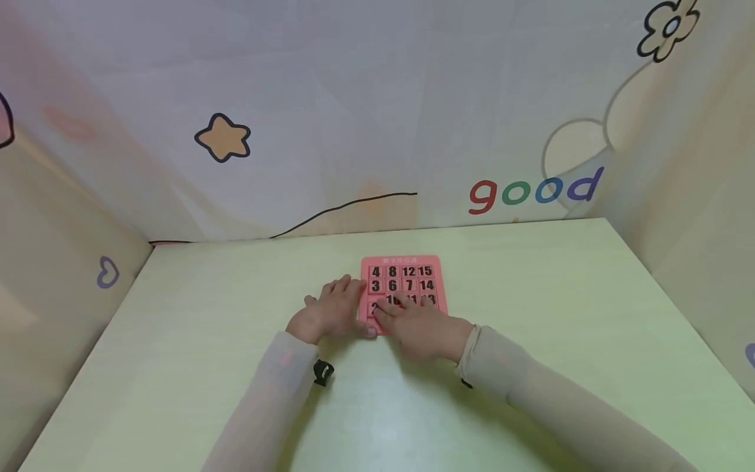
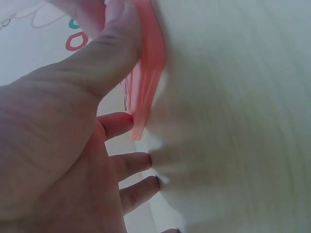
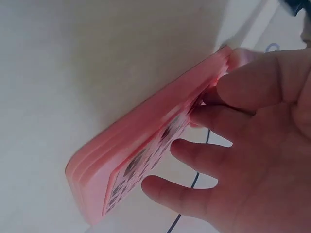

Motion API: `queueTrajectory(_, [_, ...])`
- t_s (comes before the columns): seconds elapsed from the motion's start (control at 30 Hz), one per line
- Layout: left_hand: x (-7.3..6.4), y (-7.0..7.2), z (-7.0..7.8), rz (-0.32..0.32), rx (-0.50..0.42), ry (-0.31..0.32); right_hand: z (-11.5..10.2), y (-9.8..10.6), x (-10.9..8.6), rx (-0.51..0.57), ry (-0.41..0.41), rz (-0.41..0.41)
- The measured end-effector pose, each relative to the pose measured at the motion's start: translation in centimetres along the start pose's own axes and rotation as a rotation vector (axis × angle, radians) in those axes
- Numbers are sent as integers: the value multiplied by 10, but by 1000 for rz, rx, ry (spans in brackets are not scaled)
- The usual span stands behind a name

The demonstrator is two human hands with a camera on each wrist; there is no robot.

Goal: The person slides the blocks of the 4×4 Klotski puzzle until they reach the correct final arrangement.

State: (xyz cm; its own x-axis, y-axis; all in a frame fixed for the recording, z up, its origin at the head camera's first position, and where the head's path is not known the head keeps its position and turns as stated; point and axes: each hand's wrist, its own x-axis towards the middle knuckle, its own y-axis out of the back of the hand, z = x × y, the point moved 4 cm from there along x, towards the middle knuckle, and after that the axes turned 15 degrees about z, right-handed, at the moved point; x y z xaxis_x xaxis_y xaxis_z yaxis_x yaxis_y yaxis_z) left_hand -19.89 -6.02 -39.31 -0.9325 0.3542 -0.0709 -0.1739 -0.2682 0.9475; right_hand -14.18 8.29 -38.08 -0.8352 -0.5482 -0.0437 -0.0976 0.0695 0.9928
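A pink number slide puzzle (image 1: pixel 402 278) lies flat on the table, its upper rows showing 4, 8, 12, 15 and 3, 6, 7, 14. Against its left side rests my left hand (image 1: pixel 336 307); the thumb (image 2: pixel 109 63) touches the near left corner and the index finger (image 2: pixel 118 124) the side edge, the other fingers spread beside it. Over the lower part is my right hand (image 1: pixel 426 331), its fingertips touching the number tiles near the 2 tile (image 1: pixel 373 309). The right hand covers part of the lower rows. In the right wrist view, its fingers are extended and spread.
The pale table (image 1: pixel 531 282) extends around the puzzle. Behind it stands a cloth backdrop (image 1: pixel 330 78) printed with a star and the word "good", with cloth sides at left and right. A black strap piece (image 1: pixel 323 372) sits at my left cuff.
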Motion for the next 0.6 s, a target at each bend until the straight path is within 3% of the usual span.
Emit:
queueTrajectory(0.3, [-1,1,-2,-4,-11,17,9,2,17,42,-96,-6])
queueTrajectory(0.6, [2,-1,-2,13,-13,2,16,9,-11,16,3,20])
